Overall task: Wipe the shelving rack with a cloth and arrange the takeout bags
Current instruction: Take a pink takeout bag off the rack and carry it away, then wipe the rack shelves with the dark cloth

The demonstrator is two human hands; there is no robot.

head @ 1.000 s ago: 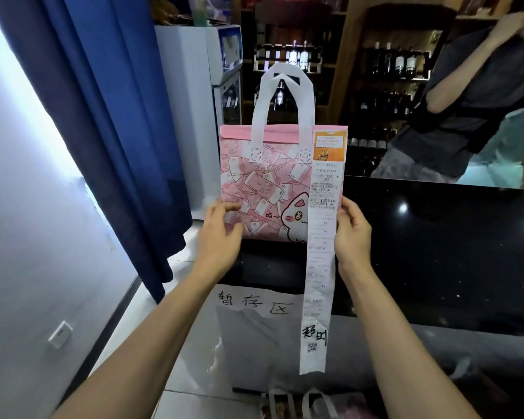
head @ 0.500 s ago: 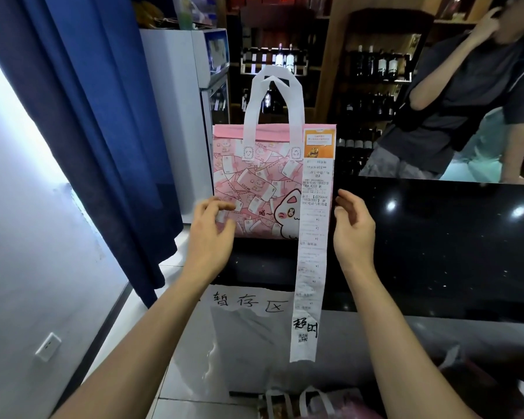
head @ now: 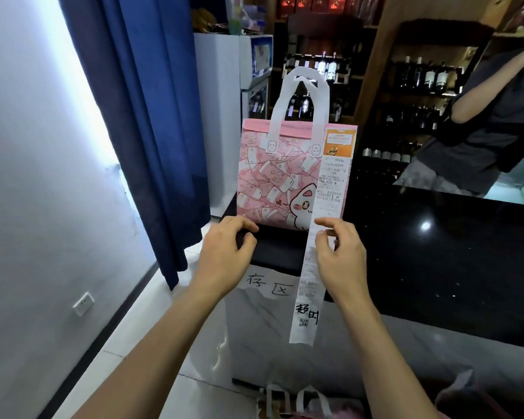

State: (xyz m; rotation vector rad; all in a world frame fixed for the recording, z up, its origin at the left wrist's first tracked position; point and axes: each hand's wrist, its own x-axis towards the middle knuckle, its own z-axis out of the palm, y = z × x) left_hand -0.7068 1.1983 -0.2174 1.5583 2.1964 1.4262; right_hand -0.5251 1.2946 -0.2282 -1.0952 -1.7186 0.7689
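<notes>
Hands hung loose and empty, left hand [head: 224,255] and right hand [head: 339,258] just below the pink takeout bag [head: 273,182]; likely light, soft, best lifted by its white handles [head: 300,101].

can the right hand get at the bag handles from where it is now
Probably yes. The right hand is low at the long receipt, in front of the pink bag. The white handles stand upright above the bag, and nothing lies between hand and handles.

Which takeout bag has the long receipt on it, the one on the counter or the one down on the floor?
The pink bag upright on the black counter; its receipt hangs past the edge. The floor bag shows none.
</notes>
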